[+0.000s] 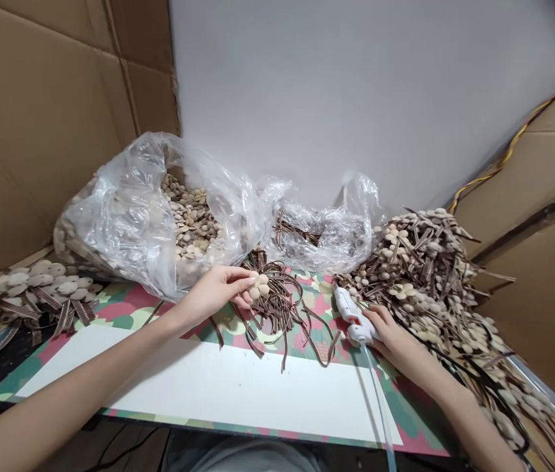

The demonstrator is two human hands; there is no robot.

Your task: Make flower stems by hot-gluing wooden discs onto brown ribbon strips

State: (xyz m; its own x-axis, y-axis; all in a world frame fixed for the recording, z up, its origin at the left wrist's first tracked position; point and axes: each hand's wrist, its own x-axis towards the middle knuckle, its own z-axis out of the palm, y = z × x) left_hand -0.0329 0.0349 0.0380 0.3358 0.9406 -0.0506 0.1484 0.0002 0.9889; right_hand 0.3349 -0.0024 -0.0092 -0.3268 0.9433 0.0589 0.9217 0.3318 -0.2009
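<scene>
Between the thumb and fingers of my left hand (234, 283) is a small beige flower-shaped fabric piece (260, 286). Just beyond and below it lies a loose pile of narrow brown ribbon strips (277, 305) with light stitching. My right hand (382, 328) is wrapped round a white hot glue gun (353, 318) with a red part, its nozzle tilted up and to the left. A long clear glue stick (378, 400) trails from the gun's rear toward the table's front edge. Both hands are over the table, apart from each other.
A big clear plastic bag (134, 216) of beige pieces stands at back left; a smaller bag (350, 229) with ribbons is beside it. Finished-looking flower-and-ribbon pieces heap up at right (424, 262) and left (26, 288). A white sheet (198, 380) covers the camouflage-patterned tabletop's front. Cardboard walls (46, 111) flank it.
</scene>
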